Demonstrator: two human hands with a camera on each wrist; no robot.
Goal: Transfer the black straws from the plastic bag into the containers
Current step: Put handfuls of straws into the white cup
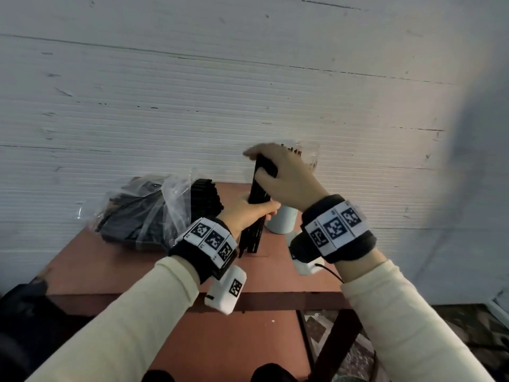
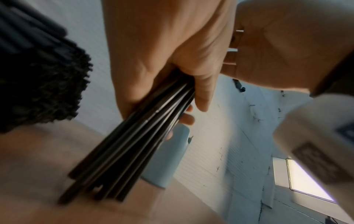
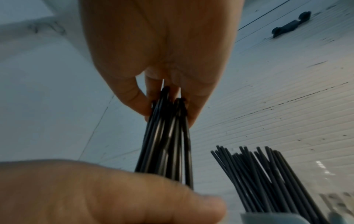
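Note:
A bundle of black straws (image 1: pixel 257 194) stands upright over the brown table (image 1: pixel 115 268), its lower ends (image 2: pixel 91 195) down at the tabletop. My left hand (image 1: pixel 249 213) grips the bundle around its middle (image 2: pixel 153 121). My right hand (image 1: pixel 278 169) sits on top, its fingers pinching the upper ends (image 3: pixel 168 115). A clear plastic bag (image 1: pixel 143 210) full of black straws lies to the left, open end (image 2: pixel 44 84) toward my hands. A pale blue container (image 1: pixel 281 223) stands just right of the bundle with several straws (image 3: pixel 268 178) in it. A clear container (image 1: pixel 308 153) shows behind my right hand.
A white ribbed wall (image 1: pixel 248 92) rises directly behind the table. The table's front edge (image 1: pixel 275 301) runs near my wrists, and a patterned floor (image 1: pixel 355 354) lies below to the right. A dark object (image 1: pixel 24 296) sits off the table's left corner.

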